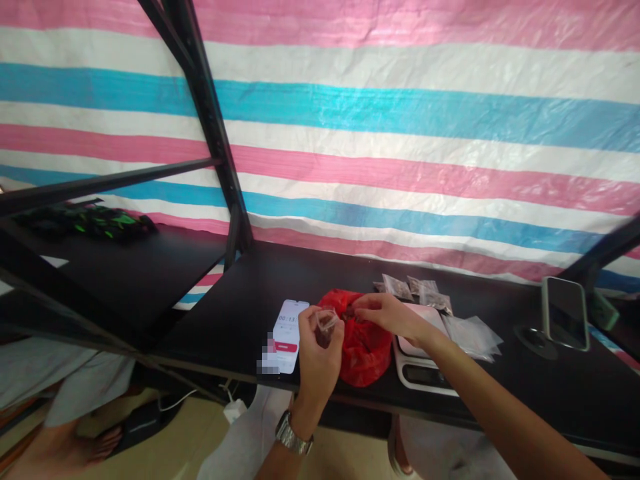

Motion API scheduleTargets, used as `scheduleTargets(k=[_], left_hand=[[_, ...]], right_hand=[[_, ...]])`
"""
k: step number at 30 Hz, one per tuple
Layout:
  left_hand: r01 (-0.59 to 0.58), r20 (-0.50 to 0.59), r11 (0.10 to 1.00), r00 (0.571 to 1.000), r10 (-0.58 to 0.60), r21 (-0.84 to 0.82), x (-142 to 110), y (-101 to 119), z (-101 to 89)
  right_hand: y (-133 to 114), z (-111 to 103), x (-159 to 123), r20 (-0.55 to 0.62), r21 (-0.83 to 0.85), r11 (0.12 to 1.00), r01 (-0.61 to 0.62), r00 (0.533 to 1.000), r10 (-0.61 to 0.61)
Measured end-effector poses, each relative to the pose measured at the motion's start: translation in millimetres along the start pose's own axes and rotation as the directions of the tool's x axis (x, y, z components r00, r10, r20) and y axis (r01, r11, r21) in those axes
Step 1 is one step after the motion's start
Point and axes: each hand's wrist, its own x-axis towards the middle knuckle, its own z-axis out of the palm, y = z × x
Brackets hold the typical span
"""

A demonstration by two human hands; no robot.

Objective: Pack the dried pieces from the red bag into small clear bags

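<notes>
My left hand (320, 347), with a metal watch on the wrist, is closed around a small clear plastic bag (326, 321). The bag's mouth gapes upward and something dark brown shows inside it. Just to the right, my right hand (383, 313) reaches over an open red plastic bag (365, 357), its fingertips pinched together at the brown bits inside; what they grip is too small to make out. Beneath my right wrist is a white kitchen scale (425, 377), partly covered by the forearm. A lit phone (287, 333) showing a timer lies left of my left hand.
Several filled clear bags (397, 287) lie behind the scale, and flat clear bags (473, 337) to its right. Another phone (565, 313) leans on a round stand at the right. A black rack post (210, 127) rises at left. Another person's leg (70, 420) shows lower left.
</notes>
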Motion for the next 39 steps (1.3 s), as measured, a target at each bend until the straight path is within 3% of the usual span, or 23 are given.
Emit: scheduleTargets(k=[5, 9, 12, 15, 19, 22, 24, 27, 29, 35, 39], left_hand=[[-0.186, 0.019, 0.904, 0.981, 0.194, 0.384, -5, 0, 2.2], [-0.240, 0.075, 0.869, 0.970, 0.230, 0.433, -5, -5, 3.5], [-0.262, 0.103, 0.858, 0.965, 0.241, 0.442, -5, -10, 4.8], [-0.262, 0.118, 0.865, 0.965, 0.234, 0.428, -5, -15, 5.6], [-0.260, 0.125, 0.882, 0.965, 0.228, 0.394, -5, -17, 5.6], [-0.234, 0.107, 0.900, 0.972, 0.209, 0.368, -4, -15, 4.6], [-0.222, 0.092, 0.912, 0.975, 0.203, 0.344, -4, -12, 3.2], [-0.207, 0.075, 0.936, 0.978, 0.194, 0.284, -3, -10, 0.3], [-0.198, 0.085, 0.953, 0.979, 0.183, 0.228, -3, -8, -1.4], [-0.192, 0.125, 0.960, 0.978, 0.169, 0.202, -4, -6, -1.6], [-0.221, 0.150, 0.942, 0.971, 0.188, 0.253, -7, -6, 1.6]], right_hand=[[-18, -15, -16, -0.037, 0.147, 0.989, -0.001, 0.999, 0.006], [-27, -12, -21, -0.141, 0.166, 0.981, 0.105, 0.987, -0.082], [-35, 1, -27, -0.200, -0.002, 0.959, 0.284, 0.939, -0.278], [-43, 12, -36, -0.157, -0.264, 0.855, 0.446, 0.855, -0.495], [-45, 17, -45, -0.088, -0.417, 0.743, 0.524, 0.790, -0.607], [-41, 13, -47, -0.126, -0.464, 0.706, 0.535, 0.749, -0.651], [-34, 10, -45, -0.188, -0.478, 0.742, 0.470, 0.771, -0.609], [-19, 9, -35, -0.215, -0.502, 0.828, 0.251, 0.891, -0.400], [-8, 12, -26, -0.180, -0.516, 0.841, 0.161, 0.940, -0.290], [0, 18, -17, -0.184, -0.505, 0.846, 0.174, 0.936, -0.302], [-14, 21, -35, -0.246, -0.318, 0.916, 0.246, 0.911, -0.330]])
